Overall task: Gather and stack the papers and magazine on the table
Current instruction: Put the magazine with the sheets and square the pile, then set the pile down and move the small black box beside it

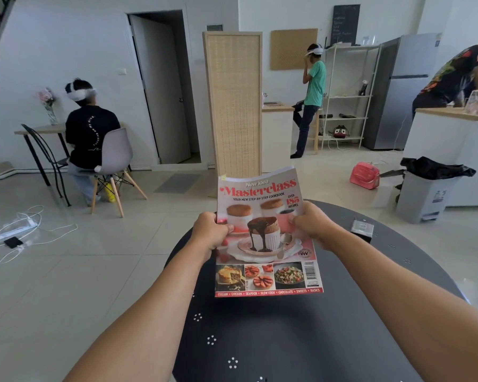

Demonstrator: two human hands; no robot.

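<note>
A cookbook magazine (265,235) with a red "Masterclass" title and dessert photos is held up above the round dark table (329,312). White paper edges show behind its top edge, so sheets seem to lie under it in the same grip. My left hand (210,232) clamps its left edge with the thumb on the cover. My right hand (313,224) clamps its right edge the same way. The cover faces me and tilts slightly away.
A small grey packet (362,227) lies on the table's far right. Beyond stand a grey bin (422,199), a pink bag (364,175) on the floor and a rattan screen (235,103). Three people are in the room. Cables and a phone (13,242) lie on the floor at left.
</note>
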